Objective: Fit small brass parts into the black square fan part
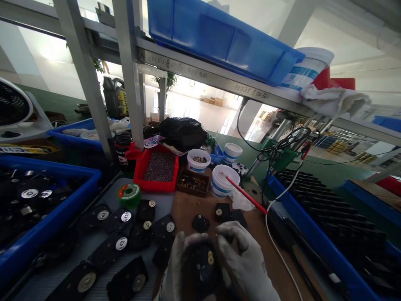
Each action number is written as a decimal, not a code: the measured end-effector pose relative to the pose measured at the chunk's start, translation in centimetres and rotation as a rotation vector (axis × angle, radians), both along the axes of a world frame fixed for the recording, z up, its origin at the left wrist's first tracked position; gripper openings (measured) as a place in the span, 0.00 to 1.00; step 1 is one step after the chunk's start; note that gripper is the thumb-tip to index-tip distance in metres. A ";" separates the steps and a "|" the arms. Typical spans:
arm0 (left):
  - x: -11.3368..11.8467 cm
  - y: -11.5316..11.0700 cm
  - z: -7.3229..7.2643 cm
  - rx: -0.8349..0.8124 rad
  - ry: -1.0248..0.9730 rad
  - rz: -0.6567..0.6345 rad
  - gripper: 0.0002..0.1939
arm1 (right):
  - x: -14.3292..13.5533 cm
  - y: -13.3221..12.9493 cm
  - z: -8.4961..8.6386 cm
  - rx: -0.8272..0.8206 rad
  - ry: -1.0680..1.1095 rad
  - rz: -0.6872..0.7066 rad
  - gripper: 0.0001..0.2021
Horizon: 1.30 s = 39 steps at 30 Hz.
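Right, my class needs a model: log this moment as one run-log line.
left hand: holding black housing with brass-coloured piece | right hand: beside it, grip contents unclear | nearby: red bin, green spool

The gloved left grip (173, 267) cups a black housing (202, 274) with brass gears (210, 257), while just beside it the gloved right grip (246, 257) curls inward, anything pinched there too small to tell. Beyond the grips lie a round black part (201, 224), then a brown tray (191, 191) of small pieces (191, 182), a red bin (156, 186) of dark granules (159, 166) and a white tub (221, 191) with a red stick (246, 195). Left of the left grip, black units (105, 250) with metal discs (121, 243) rest beside a blue crate (46, 232); right of the right grip, a white cable (266, 221) curves past a blue bin (313, 228) of black pieces (333, 213)
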State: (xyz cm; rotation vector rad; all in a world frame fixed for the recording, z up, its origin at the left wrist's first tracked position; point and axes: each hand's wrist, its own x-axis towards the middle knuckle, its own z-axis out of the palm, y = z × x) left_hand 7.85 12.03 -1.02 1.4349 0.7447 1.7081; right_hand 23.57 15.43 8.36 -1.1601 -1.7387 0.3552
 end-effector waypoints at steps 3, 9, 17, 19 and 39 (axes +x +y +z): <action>-0.1 -0.2 0.5 -0.065 -0.031 -0.062 0.46 | -0.2 0.1 0.3 -0.033 -0.002 0.039 0.09; -0.2 -0.4 1.0 -0.105 -0.056 -0.075 0.46 | -0.2 0.3 0.9 -0.004 -0.119 0.104 0.08; -0.2 -0.2 1.5 -0.122 -0.082 -0.075 0.47 | 0.4 0.2 0.9 0.266 -0.409 0.037 0.05; -0.6 0.0 1.2 -0.115 -0.051 -0.082 0.48 | 0.3 0.2 0.7 0.305 -0.442 0.020 0.06; -0.7 0.8 0.6 0.093 0.482 0.306 0.42 | 0.7 -2.1 0.4 0.041 -0.186 -0.059 0.06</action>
